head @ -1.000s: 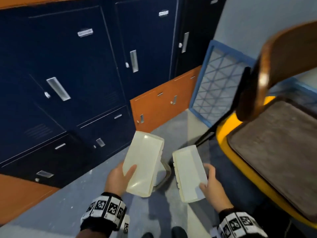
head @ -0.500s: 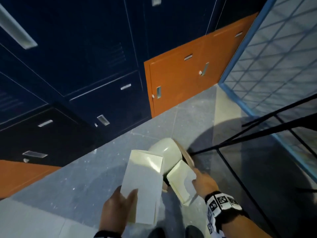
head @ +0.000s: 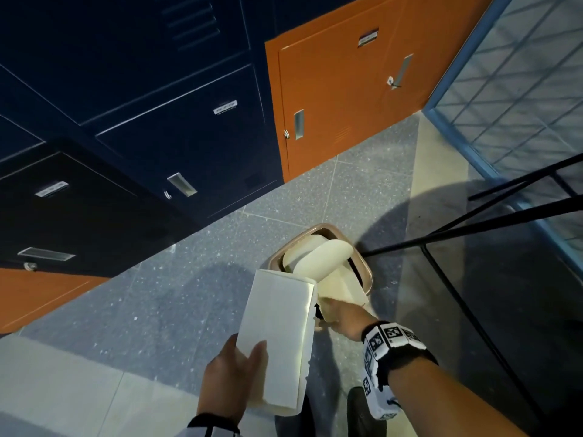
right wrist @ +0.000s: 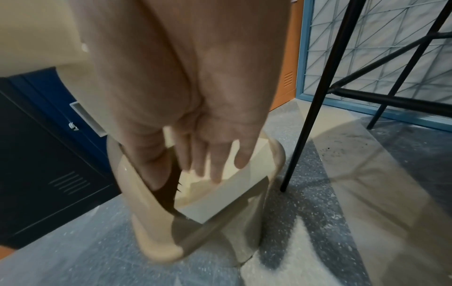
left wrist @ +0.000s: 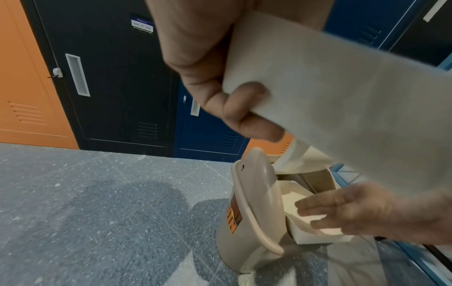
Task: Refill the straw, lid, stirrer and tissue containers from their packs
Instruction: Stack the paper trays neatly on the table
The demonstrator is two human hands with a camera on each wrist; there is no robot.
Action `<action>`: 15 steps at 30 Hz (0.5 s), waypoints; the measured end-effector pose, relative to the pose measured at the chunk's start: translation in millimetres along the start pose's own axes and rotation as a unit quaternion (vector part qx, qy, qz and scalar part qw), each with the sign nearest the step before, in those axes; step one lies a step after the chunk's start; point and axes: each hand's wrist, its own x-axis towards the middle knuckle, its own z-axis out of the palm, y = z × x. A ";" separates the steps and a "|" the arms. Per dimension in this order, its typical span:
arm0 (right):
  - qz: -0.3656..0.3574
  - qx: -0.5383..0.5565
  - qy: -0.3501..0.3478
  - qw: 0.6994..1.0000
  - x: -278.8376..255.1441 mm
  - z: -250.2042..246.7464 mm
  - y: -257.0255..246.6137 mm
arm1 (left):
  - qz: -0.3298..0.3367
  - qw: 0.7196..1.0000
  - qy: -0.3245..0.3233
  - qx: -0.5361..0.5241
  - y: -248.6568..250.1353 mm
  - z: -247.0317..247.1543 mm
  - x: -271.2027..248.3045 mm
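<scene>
Left hand [head: 232, 378] grips a flat white carton [head: 277, 339] at its near end, thumb over the top face, fingers curled underneath. The carton sticks out past the fingers, far end just above the rim of a beige bin [head: 362, 266] on the floor. Right hand [head: 339, 315], just right of the left, has fingers straight and loose over a second white carton [right wrist: 220, 201] lying tilted in the bin's mouth. In the right wrist view the fingertips touch or nearly touch it; no curl around it, so the hand is open. The bin's swing flap [head: 318, 261] is tipped up beyond the fingers. Black chair legs [head: 441, 241] stand right of the right hand, lockers [head: 176, 127] ahead.

Handling, judged: the cartons look like empty packs, thin card, very light, stiff on the flat faces but easily crushed at the edges; matte, not slippery. Best hold is a pinch across the narrow end or along the long edges, as the left hand has it. The carton in the bin's mouth likely needs a push on its upper edge to slide under the flap. Refill containers not in view.
</scene>
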 end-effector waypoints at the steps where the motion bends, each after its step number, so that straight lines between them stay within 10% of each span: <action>1: -0.010 -0.018 -0.023 1.000 -4.6 2.5 2.9 | 0.005 1.000 -0.006 0.003 2.6 0.2 -1.2; 6: 0.068 -0.046 0.221 0.972 -20.7 11.5 18.8 | 0.033 0.999 -0.019 0.033 19.0 4.5 -11.4; 15: 0.025 0.056 0.140 0.988 25.1 28.7 13.7 | 0.047 0.998 -0.046 -0.001 13.3 13.0 0.2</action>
